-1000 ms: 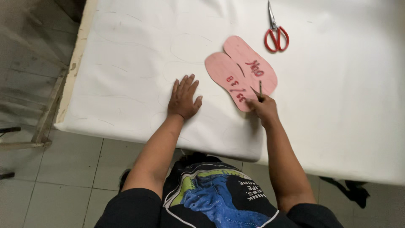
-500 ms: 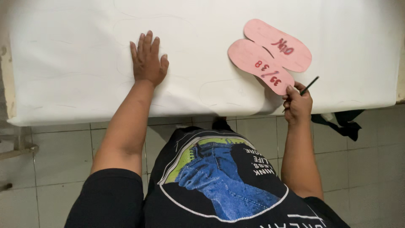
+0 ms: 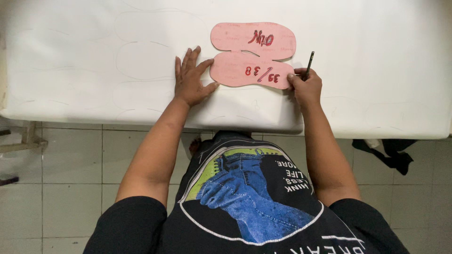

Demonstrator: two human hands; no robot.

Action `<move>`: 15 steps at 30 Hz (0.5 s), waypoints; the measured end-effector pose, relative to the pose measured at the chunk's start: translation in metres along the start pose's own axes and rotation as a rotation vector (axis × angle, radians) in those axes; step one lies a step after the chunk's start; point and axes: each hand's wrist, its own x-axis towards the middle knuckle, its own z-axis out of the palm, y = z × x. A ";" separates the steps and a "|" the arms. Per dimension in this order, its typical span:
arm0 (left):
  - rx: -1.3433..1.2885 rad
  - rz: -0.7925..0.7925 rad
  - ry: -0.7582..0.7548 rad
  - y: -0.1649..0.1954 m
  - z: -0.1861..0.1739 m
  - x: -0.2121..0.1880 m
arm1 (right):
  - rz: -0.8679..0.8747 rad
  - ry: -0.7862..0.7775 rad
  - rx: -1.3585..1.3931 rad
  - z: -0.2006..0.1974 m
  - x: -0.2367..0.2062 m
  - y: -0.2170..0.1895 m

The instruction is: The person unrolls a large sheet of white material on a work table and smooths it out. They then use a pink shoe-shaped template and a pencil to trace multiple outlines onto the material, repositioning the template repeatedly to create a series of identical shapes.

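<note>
Pink sole templates [image 3: 252,56], red-marked, lie near the white surface's [image 3: 376,70] front edge; left hand [image 3: 190,80] flat, open, right hand [image 3: 306,87] gripping a pencil [image 3: 309,63].

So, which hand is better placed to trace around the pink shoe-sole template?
Probably the right hand: it holds the thin dark pencil at the pink sole-shaped template; the left hand lies flat beside it.

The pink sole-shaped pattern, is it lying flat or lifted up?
Flat: the pink sole-shaped pattern lies on the white sheet, the left hand against its edge.
</note>
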 end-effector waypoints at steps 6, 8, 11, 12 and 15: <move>-0.076 -0.021 0.012 0.004 0.005 0.002 | -0.025 -0.058 -0.069 -0.014 -0.004 0.010; -0.103 -0.052 0.000 0.003 0.006 0.003 | -0.039 -0.130 -0.011 -0.014 -0.006 0.012; -0.127 -0.063 -0.006 0.001 0.005 0.006 | -0.087 -0.110 -0.125 -0.015 -0.008 0.015; -0.137 -0.064 -0.011 0.000 0.006 0.006 | -0.096 -0.109 -0.130 -0.016 -0.009 0.016; -0.168 -0.031 -0.019 -0.002 0.006 0.006 | -0.119 -0.106 -0.128 -0.016 -0.008 0.019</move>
